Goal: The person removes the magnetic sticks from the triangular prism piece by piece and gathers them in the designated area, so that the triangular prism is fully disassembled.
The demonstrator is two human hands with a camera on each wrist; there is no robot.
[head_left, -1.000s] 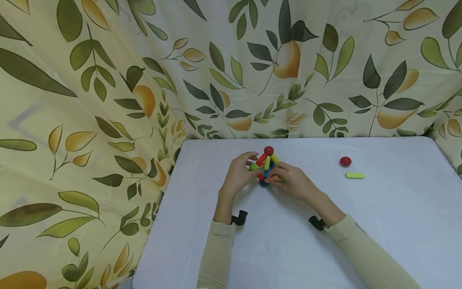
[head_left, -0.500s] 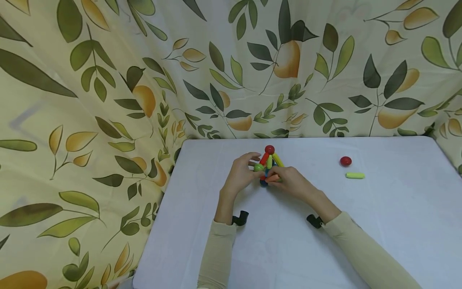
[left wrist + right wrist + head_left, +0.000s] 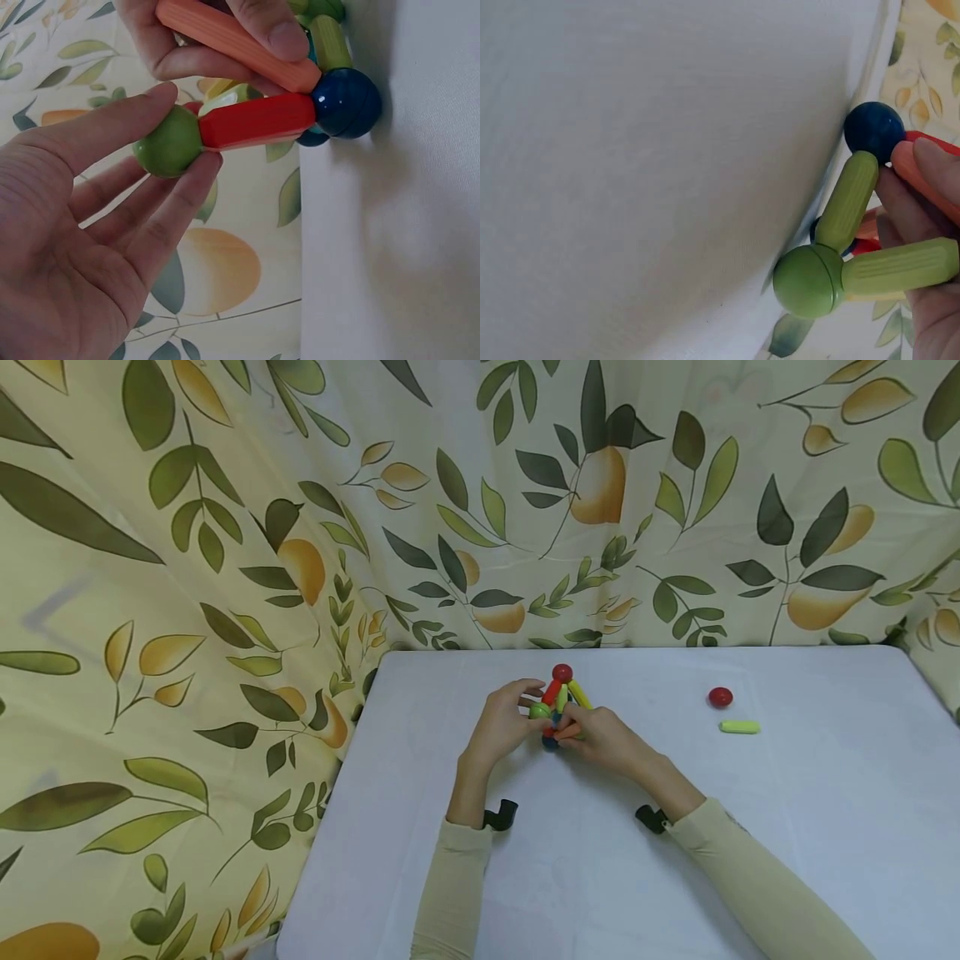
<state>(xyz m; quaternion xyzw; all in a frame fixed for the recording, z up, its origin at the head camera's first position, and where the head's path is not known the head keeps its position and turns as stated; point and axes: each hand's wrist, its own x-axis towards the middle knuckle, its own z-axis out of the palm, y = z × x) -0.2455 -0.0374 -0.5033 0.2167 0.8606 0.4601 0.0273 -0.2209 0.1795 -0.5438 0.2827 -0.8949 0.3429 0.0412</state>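
Observation:
A small frame of coloured balls and rods stands on the white table, topped by a red ball [image 3: 562, 673]. My left hand [image 3: 498, 722] pinches the frame's green ball [image 3: 171, 142] between thumb and fingertip. From that ball a red rod [image 3: 259, 121] runs to a dark blue ball [image 3: 349, 103] low down near the tabletop. My right hand [image 3: 609, 737] pinches an orange rod [image 3: 244, 45], whose end meets the blue ball. In the right wrist view, light green rods [image 3: 847, 202] join another green ball [image 3: 808, 281]. The hands partly hide the frame's middle.
On the right of the table [image 3: 810, 843] lie a loose red ball [image 3: 720, 697] and a loose light green rod [image 3: 739, 727]. A leaf-patterned curtain [image 3: 420, 510] hangs behind and to the left. Black wrist cameras [image 3: 501, 816] sit at both wrists.
The frame has shifted slightly to the right, and my left hand has moved a little with it. My right forearm has edged left, the orange rod staying in its fingers.

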